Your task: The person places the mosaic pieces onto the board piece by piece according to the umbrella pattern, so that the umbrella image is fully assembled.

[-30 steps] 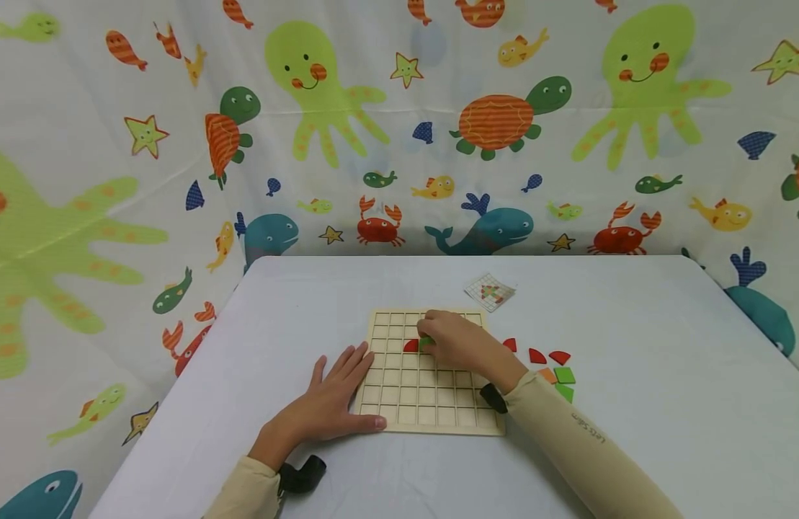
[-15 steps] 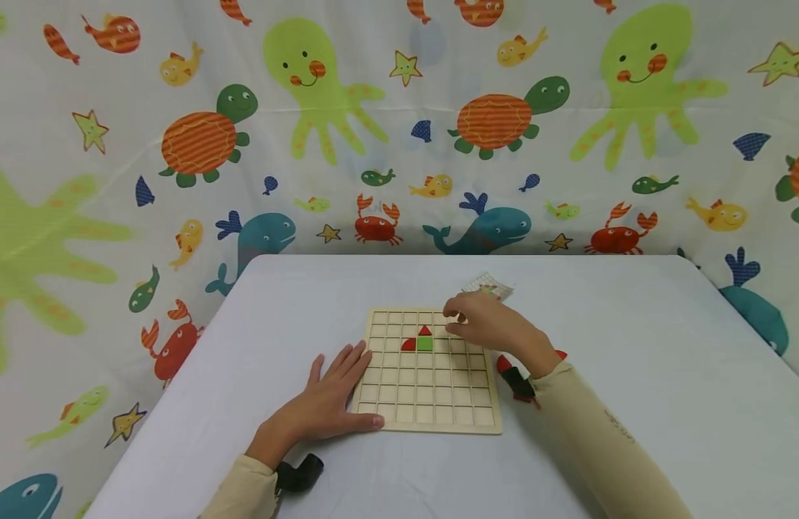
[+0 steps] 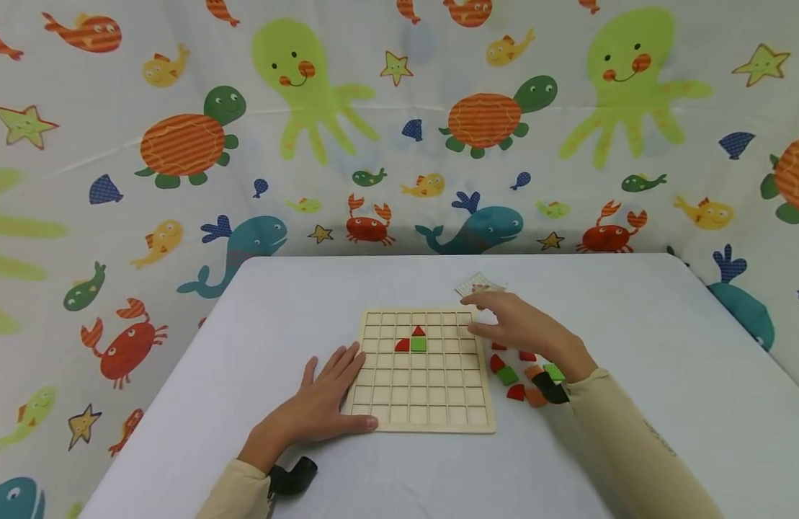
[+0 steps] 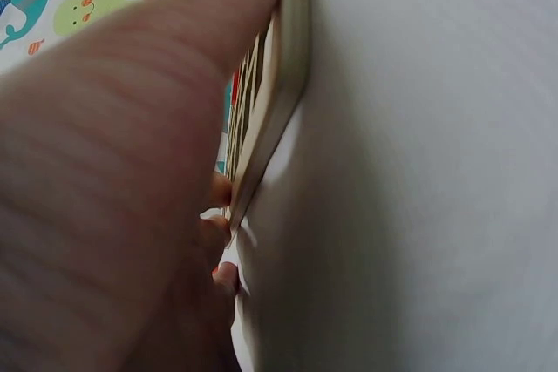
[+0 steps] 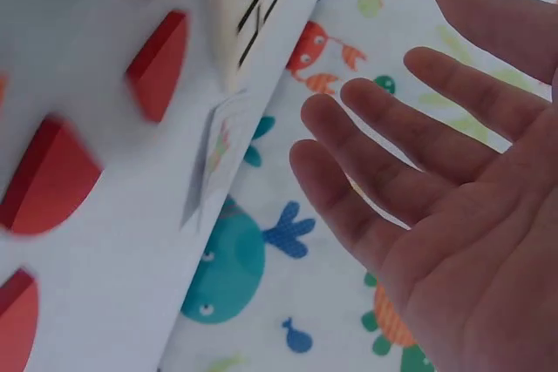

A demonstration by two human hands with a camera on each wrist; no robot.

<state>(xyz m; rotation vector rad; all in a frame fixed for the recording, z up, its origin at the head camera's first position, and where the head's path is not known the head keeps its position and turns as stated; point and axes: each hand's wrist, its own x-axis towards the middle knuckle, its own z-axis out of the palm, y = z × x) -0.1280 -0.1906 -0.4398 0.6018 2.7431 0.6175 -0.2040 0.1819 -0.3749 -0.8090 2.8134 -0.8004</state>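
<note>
My left hand (image 3: 321, 404) lies on the left edge of a wooden grid board (image 3: 425, 396), fingers spread, thumb along the near left corner. In the left wrist view, the same hand (image 4: 113, 172) covers much of the board's edge (image 4: 292, 67). Three pieces sit in the board's squares: a red quarter circle (image 3: 402, 346), a green square (image 3: 418, 344) beside it and a red triangle (image 3: 418, 331) above the green one. Past the board's right edge hovers my right hand (image 3: 522, 324); the right wrist view shows its fingers (image 5: 375, 172) loosely extended, holding nothing.
To the board's right lie loose pieces: several red ones (image 3: 527, 356), a green square (image 3: 507, 375) and an orange piece (image 3: 536, 397). A small printed pattern card (image 3: 473, 282) lies behind the board, partly covered by my right hand. A sea-animal curtain (image 3: 347, 130) hangs behind the table.
My right hand has moved right, off the board's middle, and its fingers have spread apart. The green square and red triangle it covered now show. My left hand has stayed on the board.
</note>
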